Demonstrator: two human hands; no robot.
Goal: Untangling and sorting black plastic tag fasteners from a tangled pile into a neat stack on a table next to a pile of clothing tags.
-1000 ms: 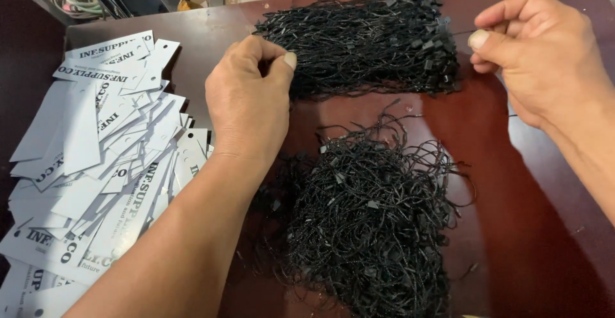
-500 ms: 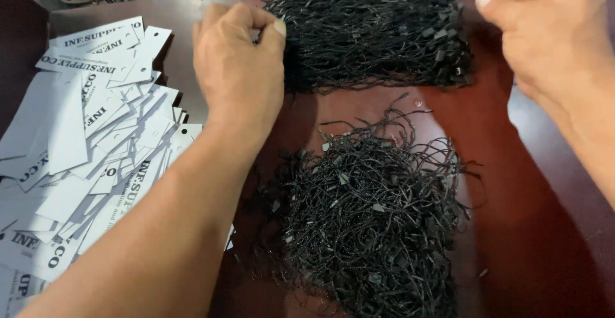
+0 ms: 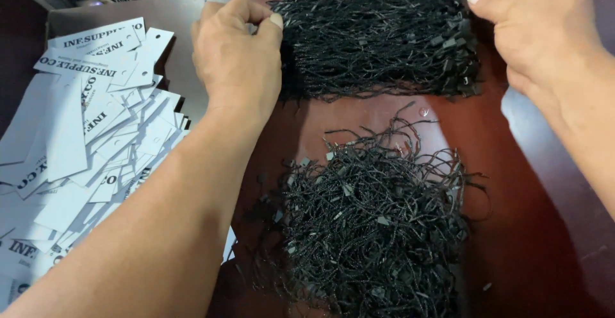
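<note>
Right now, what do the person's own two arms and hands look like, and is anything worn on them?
Both are bare. The left hand and its forearm show no glove, ring, watch or sleeve. The right hand is likewise uncovered, with a short, plain thumbnail; no ring or wristband shows. No markings are visible on either arm.

1. Both arms are bare as far up as the shot goes: no sleeves, no cuffs, no gloves.
2. Left hand [image 3: 238,61]: no rings, no watch or band at the wrist. Knuckles and tendons show on the back, and there's a bit of fine hair along the forearm.
3. Right hand [image 3: 537,29]: also bare, nothing on the fingers or wrist. Thumbnail is short and plain, no polish.
</note>
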